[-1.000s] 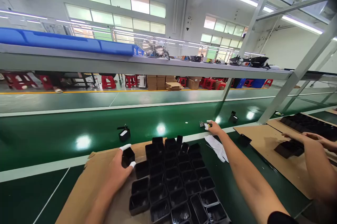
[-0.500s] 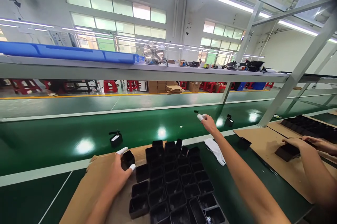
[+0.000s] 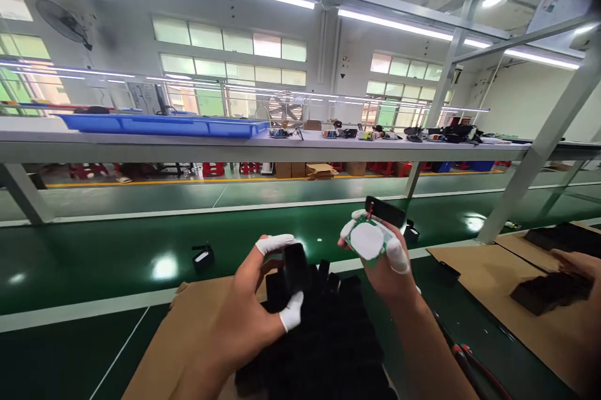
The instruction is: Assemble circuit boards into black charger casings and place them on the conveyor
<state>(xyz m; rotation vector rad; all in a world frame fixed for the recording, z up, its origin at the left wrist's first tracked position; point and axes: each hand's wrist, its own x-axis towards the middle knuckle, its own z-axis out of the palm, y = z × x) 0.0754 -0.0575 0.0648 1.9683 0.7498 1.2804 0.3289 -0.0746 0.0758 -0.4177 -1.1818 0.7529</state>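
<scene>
Head view: left hand (image 3: 251,312) grips a black box (image 3: 296,267), right hand (image 3: 389,271) grips a board (image 3: 367,240); the two sit apart, not joined.

**One View, From Your Head**

Your worn camera faces forward and down over the green work surface (image 3: 107,256), with your left hand (image 3: 251,312) and right hand (image 3: 389,276) close by, below mid-frame, and the windows (image 3: 230,41) far off.

Black box (image 3: 295,268), perhaps open; green-white board (image 3: 367,241)
</scene>
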